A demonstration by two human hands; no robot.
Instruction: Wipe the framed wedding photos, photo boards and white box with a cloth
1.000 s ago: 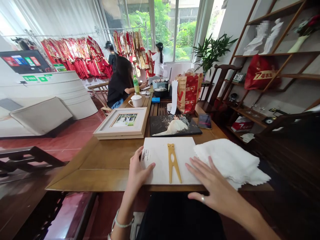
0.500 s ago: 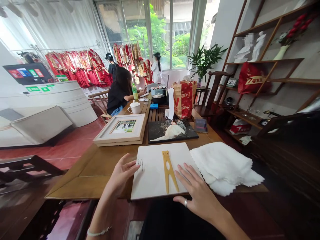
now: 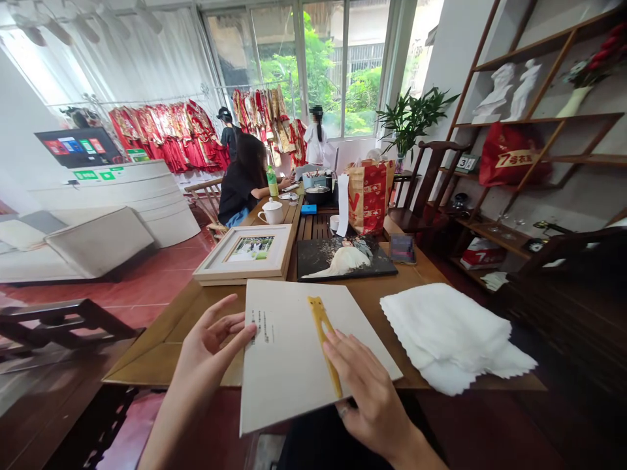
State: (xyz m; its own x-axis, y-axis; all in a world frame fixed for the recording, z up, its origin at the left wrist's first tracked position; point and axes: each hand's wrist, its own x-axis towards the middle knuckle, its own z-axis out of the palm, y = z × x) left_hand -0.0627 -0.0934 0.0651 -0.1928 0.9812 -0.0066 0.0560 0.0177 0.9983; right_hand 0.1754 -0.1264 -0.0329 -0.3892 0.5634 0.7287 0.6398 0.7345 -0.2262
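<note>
A flat white square board (image 3: 287, 385), book-like, has small dark print near its left edge and a long-legged yellow bear-like figure (image 3: 321, 320) on its face. Whether the figure is printed or laid on, I cannot tell. My left hand (image 3: 210, 343) holds the board's left edge, thumb on top and fingers partly hidden behind it. My right hand (image 3: 362, 378) lies across the figure's lower part, fingers together on the face, thumb at the near edge. The board is tilted, its near left corner sticking out past the table edge.
A crumpled white cloth (image 3: 450, 333) lies right of the board. Behind stand a framed photo (image 3: 249, 251), a dark painted panel (image 3: 343, 258), a phone-like screen (image 3: 402, 249), a lidded white mug (image 3: 272, 210) and a paper bag (image 3: 369, 196). A seated person (image 3: 240, 183) is further back.
The board has turned and tilted up off the table, its near left corner shifting toward me. My left hand has closed on its edge; my right hand has slid left over the yellow figure.
</note>
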